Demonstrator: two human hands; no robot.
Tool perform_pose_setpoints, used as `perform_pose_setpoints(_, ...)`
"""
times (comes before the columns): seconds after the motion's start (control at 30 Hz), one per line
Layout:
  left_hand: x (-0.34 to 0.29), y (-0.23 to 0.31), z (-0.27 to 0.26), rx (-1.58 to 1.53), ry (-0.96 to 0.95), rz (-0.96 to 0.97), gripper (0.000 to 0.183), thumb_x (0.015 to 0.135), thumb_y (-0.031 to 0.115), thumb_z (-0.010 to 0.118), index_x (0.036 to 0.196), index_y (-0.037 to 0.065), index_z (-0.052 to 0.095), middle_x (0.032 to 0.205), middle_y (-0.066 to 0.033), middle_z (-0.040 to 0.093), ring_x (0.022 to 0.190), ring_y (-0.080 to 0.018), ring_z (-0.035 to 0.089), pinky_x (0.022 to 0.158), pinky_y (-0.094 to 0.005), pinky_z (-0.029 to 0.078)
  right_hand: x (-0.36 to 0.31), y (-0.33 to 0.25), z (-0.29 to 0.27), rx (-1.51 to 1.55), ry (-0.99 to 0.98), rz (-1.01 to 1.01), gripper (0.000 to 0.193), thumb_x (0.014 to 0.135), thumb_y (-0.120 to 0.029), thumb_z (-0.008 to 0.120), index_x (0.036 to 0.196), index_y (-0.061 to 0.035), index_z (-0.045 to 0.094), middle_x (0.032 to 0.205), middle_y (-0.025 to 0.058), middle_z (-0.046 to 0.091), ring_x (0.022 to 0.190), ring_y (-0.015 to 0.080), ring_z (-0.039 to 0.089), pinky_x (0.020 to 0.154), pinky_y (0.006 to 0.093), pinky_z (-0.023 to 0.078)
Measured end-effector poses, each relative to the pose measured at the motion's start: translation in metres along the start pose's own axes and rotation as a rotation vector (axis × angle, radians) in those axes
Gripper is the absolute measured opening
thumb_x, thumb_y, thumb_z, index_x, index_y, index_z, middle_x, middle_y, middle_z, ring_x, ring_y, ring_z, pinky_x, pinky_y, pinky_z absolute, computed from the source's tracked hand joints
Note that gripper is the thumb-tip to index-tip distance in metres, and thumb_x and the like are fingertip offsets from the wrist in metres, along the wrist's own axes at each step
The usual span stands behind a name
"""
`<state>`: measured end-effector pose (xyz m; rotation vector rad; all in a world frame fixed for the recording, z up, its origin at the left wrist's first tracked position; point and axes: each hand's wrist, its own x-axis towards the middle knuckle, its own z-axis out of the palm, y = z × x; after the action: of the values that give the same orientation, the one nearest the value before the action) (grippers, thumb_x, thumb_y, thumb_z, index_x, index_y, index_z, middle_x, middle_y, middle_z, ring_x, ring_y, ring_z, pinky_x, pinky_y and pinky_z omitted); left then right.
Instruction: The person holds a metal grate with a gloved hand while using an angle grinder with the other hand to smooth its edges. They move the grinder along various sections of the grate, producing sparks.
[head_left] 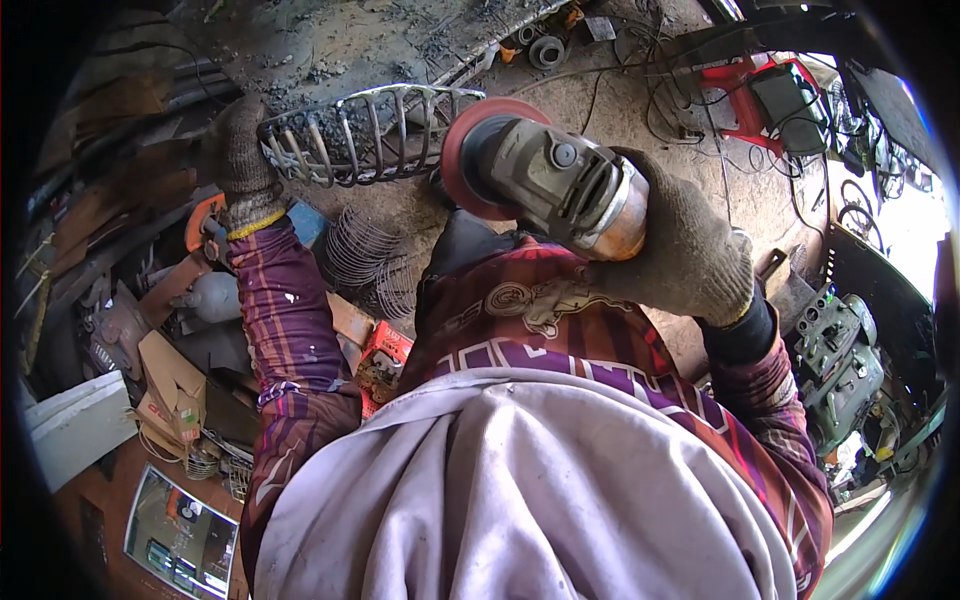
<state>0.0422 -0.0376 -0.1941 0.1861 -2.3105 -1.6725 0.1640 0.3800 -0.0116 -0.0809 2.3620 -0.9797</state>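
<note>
An angle grinder (575,190) with a red disc (490,158) is in my right hand (690,235), which wears a dark knitted glove. The fingers are wrapped round the grinder's body, partly hidden by it. My left hand (243,150), gloved with a yellow cuff edge, is closed at the left end of a curved metal grille (375,135) with several bars. Its fingertips are mostly hidden. The grille lies at the near edge of a dirty metal worktop (340,50). The disc is beside the grille's right end; I cannot tell whether they touch.
Coiled wire (365,255), a cardboard box (170,395) and a red crate (385,355) lie at left. A red stool (735,95) stands at the far right, with cables (670,110) on the floor. Greasy machine parts (840,360) sit at right.
</note>
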Motion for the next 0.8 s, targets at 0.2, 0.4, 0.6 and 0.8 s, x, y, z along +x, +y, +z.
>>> perform_pose_setpoints(0.2,-0.001,-0.002,0.003,-0.069,0.013,-0.026,0.037,0.084,0.031,0.070,0.099,-0.003,0.074,0.086,-0.0068,0.070,0.078,-0.0162,0.063,0.073,-0.0320,0.051,0.009,-0.001,0.003,0.014,-0.039,0.039,0.086,0.060,-0.024,0.090,0.135,-0.0034,0.052,0.118,0.0187,0.068,0.109,0.0329,0.068,0.094,0.0410,0.053)
perform_pose_setpoints(0.4,0.004,-0.009,-0.004,-0.024,-0.019,-0.021,0.037,0.085,0.030,0.070,0.102,-0.004,0.073,0.088,-0.0068,0.070,0.079,-0.0163,0.063,0.073,-0.0323,0.051,0.017,-0.003,0.004,-0.069,0.046,-0.020,0.081,0.062,-0.023,0.088,0.132,-0.0037,0.053,0.112,0.0193,0.069,0.104,0.0354,0.069,0.090,0.0416,0.055)
perform_pose_setpoints(0.6,0.000,-0.002,0.005,0.064,-0.016,0.152,0.038,0.088,0.033,0.069,0.101,-0.003,0.074,0.091,-0.0079,0.072,0.081,-0.0163,0.065,0.074,-0.0332,0.052,0.008,-0.007,-0.005,-0.108,0.013,0.169,0.075,0.063,-0.020,0.085,0.129,-0.0039,0.053,0.109,0.0198,0.070,0.101,0.0374,0.069,0.086,0.0427,0.056)
perform_pose_setpoints(0.8,0.001,-0.007,-0.002,-0.095,0.005,-0.126,0.039,0.087,0.034,0.070,0.099,-0.002,0.074,0.087,-0.0063,0.072,0.078,-0.0155,0.064,0.073,-0.0318,0.051,-0.004,0.008,-0.009,0.005,0.027,0.110,0.075,0.063,-0.020,0.085,0.129,-0.0045,0.054,0.110,0.0186,0.070,0.104,0.0351,0.069,0.089,0.0415,0.055)
